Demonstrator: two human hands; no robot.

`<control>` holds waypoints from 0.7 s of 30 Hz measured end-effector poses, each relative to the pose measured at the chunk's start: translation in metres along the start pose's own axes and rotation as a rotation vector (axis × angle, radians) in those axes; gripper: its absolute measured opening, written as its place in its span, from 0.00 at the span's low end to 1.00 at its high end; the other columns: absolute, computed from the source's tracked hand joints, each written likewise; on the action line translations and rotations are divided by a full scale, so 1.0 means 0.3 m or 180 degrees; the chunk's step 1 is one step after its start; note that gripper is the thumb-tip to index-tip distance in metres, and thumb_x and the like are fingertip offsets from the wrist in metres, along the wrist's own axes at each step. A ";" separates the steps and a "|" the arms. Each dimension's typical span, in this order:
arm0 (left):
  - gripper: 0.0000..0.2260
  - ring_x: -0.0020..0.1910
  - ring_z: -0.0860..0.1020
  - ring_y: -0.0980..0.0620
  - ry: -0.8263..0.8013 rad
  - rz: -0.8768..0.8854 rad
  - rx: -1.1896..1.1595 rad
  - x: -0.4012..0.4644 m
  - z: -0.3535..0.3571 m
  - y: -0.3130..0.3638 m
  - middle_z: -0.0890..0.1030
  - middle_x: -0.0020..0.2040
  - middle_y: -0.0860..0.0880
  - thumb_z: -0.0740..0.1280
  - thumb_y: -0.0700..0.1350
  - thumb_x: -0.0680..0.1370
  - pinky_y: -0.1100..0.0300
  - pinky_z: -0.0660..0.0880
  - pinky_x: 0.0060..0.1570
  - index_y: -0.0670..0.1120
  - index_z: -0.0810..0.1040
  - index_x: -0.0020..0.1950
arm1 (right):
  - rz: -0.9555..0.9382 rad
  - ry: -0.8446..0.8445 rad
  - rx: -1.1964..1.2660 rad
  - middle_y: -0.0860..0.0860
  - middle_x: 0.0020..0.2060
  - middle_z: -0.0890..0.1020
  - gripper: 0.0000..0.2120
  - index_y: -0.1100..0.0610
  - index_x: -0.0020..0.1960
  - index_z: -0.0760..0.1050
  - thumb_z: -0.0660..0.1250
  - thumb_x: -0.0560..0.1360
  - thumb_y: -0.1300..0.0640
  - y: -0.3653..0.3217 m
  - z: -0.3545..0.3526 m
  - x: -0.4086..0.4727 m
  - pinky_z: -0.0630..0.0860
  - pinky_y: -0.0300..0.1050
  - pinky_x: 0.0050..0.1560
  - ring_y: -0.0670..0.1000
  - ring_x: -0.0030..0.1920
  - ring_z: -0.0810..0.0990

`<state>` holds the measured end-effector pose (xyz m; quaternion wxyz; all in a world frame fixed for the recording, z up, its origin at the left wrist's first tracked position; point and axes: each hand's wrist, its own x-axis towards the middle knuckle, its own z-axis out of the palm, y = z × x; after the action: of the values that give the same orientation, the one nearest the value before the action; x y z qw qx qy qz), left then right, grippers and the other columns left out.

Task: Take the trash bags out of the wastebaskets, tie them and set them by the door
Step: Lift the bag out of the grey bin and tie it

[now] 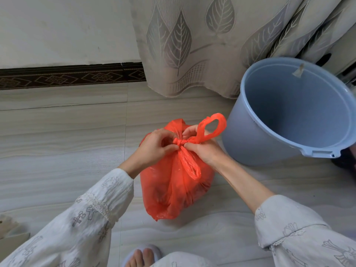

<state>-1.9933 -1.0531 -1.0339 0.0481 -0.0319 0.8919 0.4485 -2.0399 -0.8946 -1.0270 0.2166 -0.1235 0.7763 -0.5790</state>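
Both grips are working at the knot (178,142) on top of the red trash bag (173,189). Head view, the only one: the bag is sitting on the tiled floor (67,141) just beside the blue wastebasket (260,143), which is showing no liner. My left hand (154,149) is pinching the plastic on the left side of the knot, fingers curled tight; my right hand (204,151) is pinching it from the right, thumb and forefinger closed on the twist. One handle loop (221,126) is standing up toward the basket, the other loop (189,164) is hanging down the front of the bag.

Step in hand, as I am judging it: tying, with one knot formed and being cinched.

Next move is calling for a firm pull on both loops, then a one-handed lift by the knot and a carry to the door, which is not in view here. A curtain (192,54) is hanging behind.
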 end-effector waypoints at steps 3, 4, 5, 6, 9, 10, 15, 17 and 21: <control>0.06 0.38 0.73 0.59 -0.0054 -0.0095 -0.0099 -0.003 -0.008 -0.003 0.74 0.37 0.59 0.72 0.44 0.70 0.64 0.67 0.43 0.46 0.78 0.44 | -0.0018 0.0039 -0.0345 0.48 0.41 0.79 0.07 0.58 0.43 0.78 0.70 0.67 0.67 0.007 -0.010 0.001 0.68 0.25 0.43 0.38 0.40 0.76; 0.06 0.37 0.72 0.61 -0.0063 -0.0060 -0.0014 -0.007 -0.012 -0.003 0.73 0.37 0.60 0.71 0.44 0.71 0.68 0.66 0.41 0.44 0.79 0.45 | -0.0007 0.0006 -0.0418 0.45 0.38 0.79 0.04 0.58 0.42 0.79 0.71 0.68 0.65 0.007 -0.016 -0.001 0.68 0.24 0.42 0.35 0.38 0.76; 0.08 0.37 0.71 0.61 -0.0043 0.0032 0.0100 -0.012 -0.014 -0.002 0.73 0.36 0.60 0.70 0.46 0.71 0.70 0.65 0.41 0.43 0.79 0.45 | 0.0019 -0.0007 -0.0432 0.43 0.36 0.79 0.03 0.59 0.42 0.80 0.71 0.68 0.64 0.006 -0.022 0.000 0.68 0.23 0.41 0.32 0.36 0.76; 0.09 0.37 0.71 0.59 -0.0028 0.0156 0.0237 -0.017 -0.015 -0.002 0.72 0.36 0.59 0.67 0.48 0.72 0.70 0.65 0.42 0.43 0.78 0.45 | 0.0068 -0.0013 -0.0402 0.42 0.34 0.79 0.02 0.60 0.41 0.81 0.71 0.69 0.63 0.003 -0.028 0.002 0.68 0.22 0.41 0.31 0.34 0.76; 0.11 0.40 0.72 0.50 -0.0028 0.0407 0.0572 -0.029 -0.007 -0.008 0.72 0.37 0.54 0.60 0.49 0.73 0.60 0.68 0.44 0.44 0.77 0.43 | 0.0344 -0.0006 -0.0392 0.42 0.33 0.79 0.05 0.54 0.35 0.80 0.71 0.68 0.63 -0.001 -0.039 0.016 0.72 0.31 0.46 0.35 0.35 0.78; 0.11 0.41 0.71 0.49 -0.0028 0.0436 0.0678 -0.030 -0.006 -0.009 0.74 0.39 0.52 0.59 0.49 0.74 0.56 0.69 0.45 0.44 0.77 0.42 | 0.0458 0.0070 -0.0423 0.43 0.33 0.79 0.09 0.51 0.33 0.78 0.72 0.68 0.62 0.007 -0.042 0.024 0.74 0.37 0.49 0.39 0.38 0.79; 0.15 0.40 0.69 0.49 -0.0082 0.0690 0.1255 -0.033 -0.021 -0.023 0.77 0.41 0.48 0.54 0.53 0.74 0.46 0.71 0.44 0.47 0.75 0.41 | 0.1037 0.0449 -0.0488 0.46 0.32 0.80 0.10 0.49 0.28 0.77 0.73 0.66 0.58 0.037 -0.072 0.046 0.76 0.55 0.58 0.55 0.48 0.82; 0.15 0.41 0.70 0.47 -0.0110 0.0725 0.1323 -0.044 -0.018 -0.027 0.77 0.41 0.49 0.54 0.53 0.74 0.46 0.71 0.45 0.46 0.76 0.41 | 0.1184 0.0554 -0.0432 0.45 0.32 0.80 0.10 0.49 0.29 0.77 0.72 0.66 0.57 0.040 -0.086 0.047 0.76 0.54 0.58 0.55 0.48 0.82; 0.16 0.42 0.68 0.50 -0.0111 0.0856 0.1211 -0.053 -0.019 -0.029 0.70 0.39 0.57 0.53 0.54 0.74 0.52 0.69 0.44 0.46 0.76 0.40 | 0.1348 0.0666 -0.0212 0.47 0.33 0.80 0.10 0.50 0.30 0.76 0.72 0.68 0.61 0.042 -0.093 0.042 0.75 0.45 0.51 0.51 0.44 0.80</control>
<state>-1.9770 -1.0628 -1.0356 0.0084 0.1046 0.9557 0.2751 -2.0636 -0.8728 -1.0350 0.2474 0.0957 0.8217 -0.5044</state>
